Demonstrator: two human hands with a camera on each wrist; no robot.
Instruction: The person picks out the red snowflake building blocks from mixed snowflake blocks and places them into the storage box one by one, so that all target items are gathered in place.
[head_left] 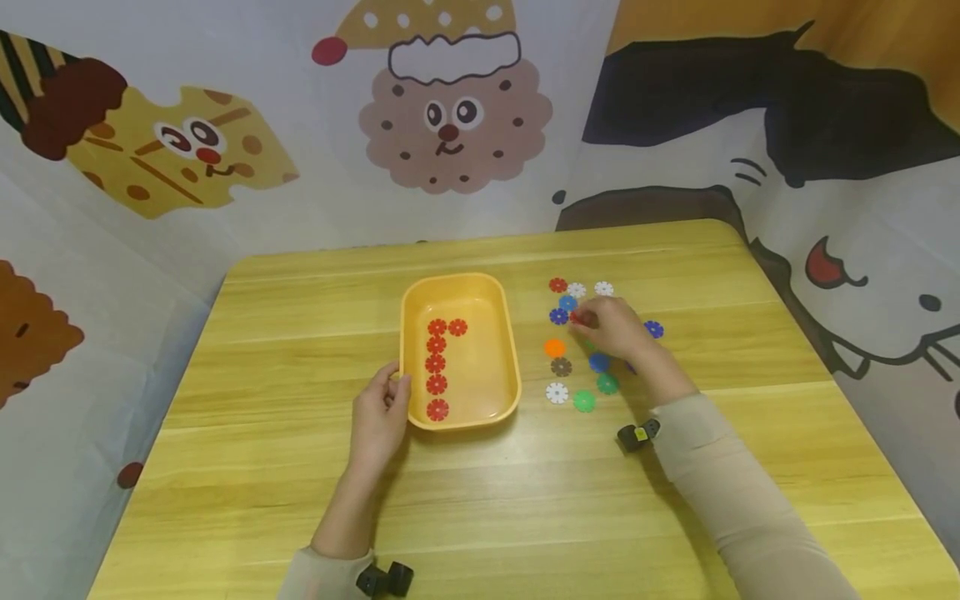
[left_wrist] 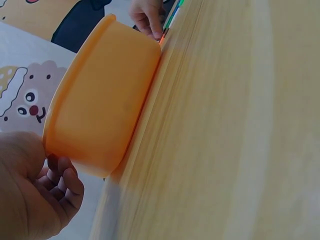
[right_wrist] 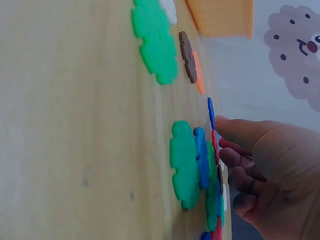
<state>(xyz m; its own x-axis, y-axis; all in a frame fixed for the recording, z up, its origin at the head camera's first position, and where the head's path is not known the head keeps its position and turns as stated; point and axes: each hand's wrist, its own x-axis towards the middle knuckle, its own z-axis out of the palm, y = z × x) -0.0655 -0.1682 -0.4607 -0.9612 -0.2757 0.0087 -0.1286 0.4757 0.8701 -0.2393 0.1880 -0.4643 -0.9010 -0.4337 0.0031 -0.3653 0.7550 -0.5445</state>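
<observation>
My left hand [head_left: 381,417] grips the left rim of a yellow-orange plastic tray [head_left: 491,367], thumb over the edge and fingers outside. Inside the tray, several red notched plastic discs lie in a column, with one red disc [head_left: 457,327] to the right of the topmost. On the right, my right hand [head_left: 615,327] is low over loose discs, its thumb and fingertips pinching a red disc [head_left: 575,317]. A dark blue disc [head_left: 558,317] and a light blue disc [head_left: 567,303] lie beside the fingertips. The palm hides some discs under it.
Around the right hand lie an orange disc [head_left: 554,347], a brown disc [head_left: 561,367], a white disc [head_left: 557,392], green discs [head_left: 584,402] and a red disc [head_left: 558,285]. The wooden table [head_left: 510,517] meets a cartoon-printed cloth [head_left: 300,208] behind.
</observation>
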